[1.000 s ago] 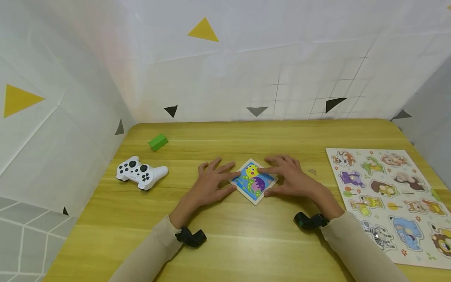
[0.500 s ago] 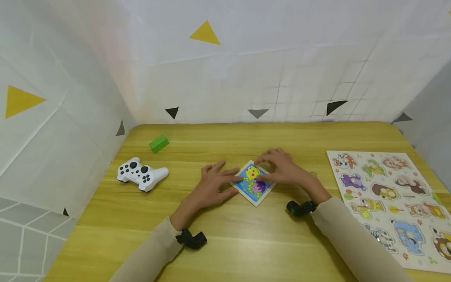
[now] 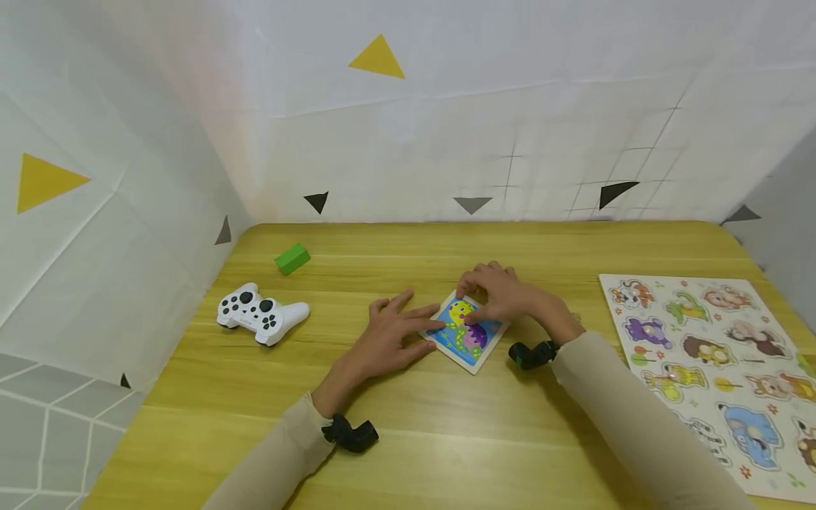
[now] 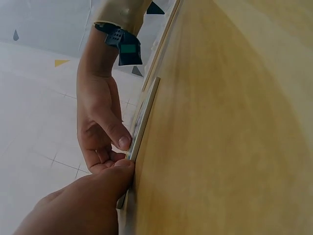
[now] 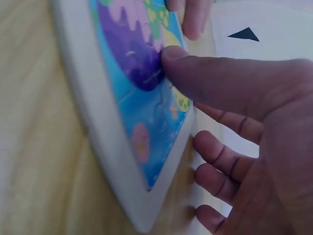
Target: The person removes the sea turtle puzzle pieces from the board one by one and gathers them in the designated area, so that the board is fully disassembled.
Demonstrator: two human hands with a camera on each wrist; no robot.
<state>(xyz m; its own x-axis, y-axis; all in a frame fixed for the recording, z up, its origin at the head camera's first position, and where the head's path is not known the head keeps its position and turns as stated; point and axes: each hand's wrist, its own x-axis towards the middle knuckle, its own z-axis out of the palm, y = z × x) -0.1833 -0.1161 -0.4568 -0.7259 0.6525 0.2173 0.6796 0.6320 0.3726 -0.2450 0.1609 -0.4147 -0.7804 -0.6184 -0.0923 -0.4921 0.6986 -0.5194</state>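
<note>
A small square jigsaw puzzle [image 3: 472,360], with a yellow and purple cartoon turtle on blue inside a pale frame, lies turned cornerwise on the table. My left hand [image 3: 389,340] rests at its left corner, fingers spread and fairly straight, index finger on the picture and thumb at the edge. From the right, my right hand [image 3: 503,292] bends over the puzzle. Its thumb [image 5: 195,68] presses on the turtle picture while the index finger curls down near the top corner. The other fingers are curled beyond the frame. Whether a single piece is pinched is hidden.
A white game controller [image 3: 260,315] lies at the left, with a green block [image 3: 292,259] behind it. On the right lies a large animal puzzle board [image 3: 720,368]. Pale patterned sheets [image 3: 446,127] hang behind the wooden table [image 3: 414,460].
My right hand has moved left and inward over the puzzle, its fingers curling toward the top corner. The puzzle has turned slightly counterclockwise. My left hand stays at its left corner.
</note>
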